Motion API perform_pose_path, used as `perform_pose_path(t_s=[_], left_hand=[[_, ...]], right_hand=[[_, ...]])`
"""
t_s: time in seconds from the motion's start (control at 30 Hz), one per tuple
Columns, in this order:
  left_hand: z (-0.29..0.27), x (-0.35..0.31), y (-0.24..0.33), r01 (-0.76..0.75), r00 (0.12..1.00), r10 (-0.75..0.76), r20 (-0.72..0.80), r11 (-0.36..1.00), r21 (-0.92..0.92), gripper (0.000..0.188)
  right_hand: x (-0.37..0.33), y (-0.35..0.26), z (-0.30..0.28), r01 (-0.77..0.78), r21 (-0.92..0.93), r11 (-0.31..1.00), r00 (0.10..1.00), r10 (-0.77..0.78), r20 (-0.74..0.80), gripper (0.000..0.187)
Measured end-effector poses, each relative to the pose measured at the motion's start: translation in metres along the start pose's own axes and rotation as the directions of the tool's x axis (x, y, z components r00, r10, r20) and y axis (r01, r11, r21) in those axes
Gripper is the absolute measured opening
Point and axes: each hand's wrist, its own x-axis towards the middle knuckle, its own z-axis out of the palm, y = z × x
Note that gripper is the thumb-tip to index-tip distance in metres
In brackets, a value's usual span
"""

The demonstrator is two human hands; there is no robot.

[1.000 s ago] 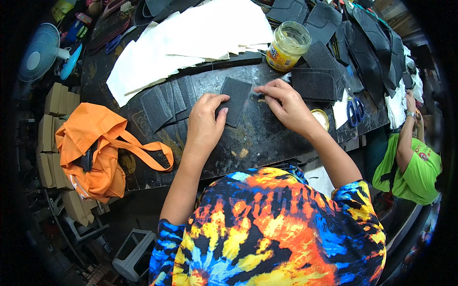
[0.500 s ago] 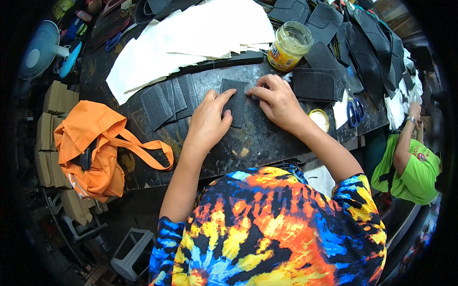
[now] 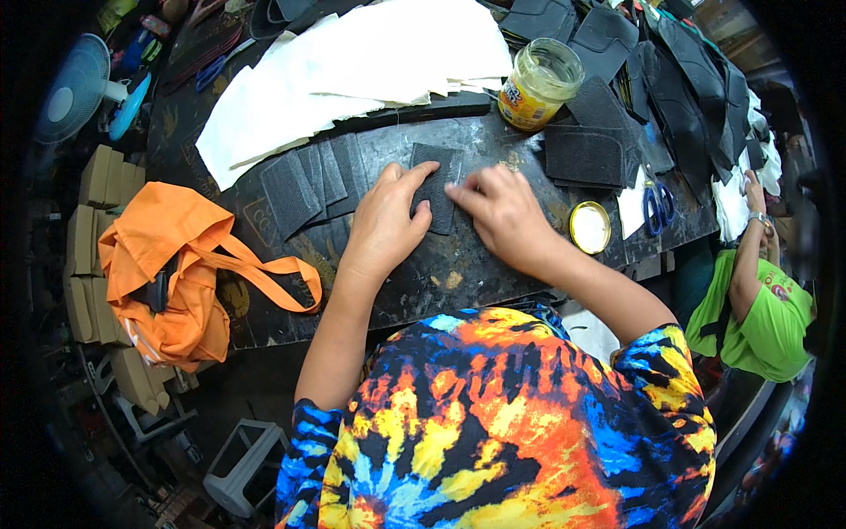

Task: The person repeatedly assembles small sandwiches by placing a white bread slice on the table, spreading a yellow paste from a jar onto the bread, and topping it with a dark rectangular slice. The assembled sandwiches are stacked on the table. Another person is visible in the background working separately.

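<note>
The scuffed black bench (image 3: 405, 286) offers its widest room for moving nearest the person, where stained surface runs from the hands to the near edge. A flat, dark grey textured rectangular piece (image 3: 443, 189) lies on it between the hands; the left hand (image 3: 385, 212) rests fingers on its left side, thumb and index finger apart, while the right hand (image 3: 509, 216) is at its right side, too blurred to tell whether its fingers are together. Overlapping dark grey textured pieces (image 3: 304, 189) bound the left, layered white cloth (image 3: 370, 62) the far side. On the right stand an open, yellow-labelled glass jar (image 3: 540, 84), a stack of dark pieces (image 3: 583, 159), a round gold-rimmed lid (image 3: 589, 227) beside the right forearm and blue-handled scissors (image 3: 657, 207). An orange fabric bag (image 3: 167, 264) occupies the left end. Compared with half a second ago, the right hand's fingertips are slightly nearer the person; the left hand has hardly shifted.
</note>
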Motion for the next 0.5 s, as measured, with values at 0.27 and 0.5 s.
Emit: perform_pose_path(t_s=[0.27, 0.5], left_hand=[[0.001, 0.000, -0.002, -0.012, 1.000, 0.012, -0.013, 1.000, 0.016, 0.052], [-0.016, -0.016, -0.013, -0.178, 0.968, 0.149, -0.200, 0.974, -0.137, 0.042]], right_hand=[[-0.021, -0.020, -0.007, 0.090, 0.008, 0.996, 0.992, -0.090, 0.085, 0.036], [-0.012, -0.015, -0.018, -0.025, 0.392, 0.919, 0.995, -0.014, 0.097, 0.050]])
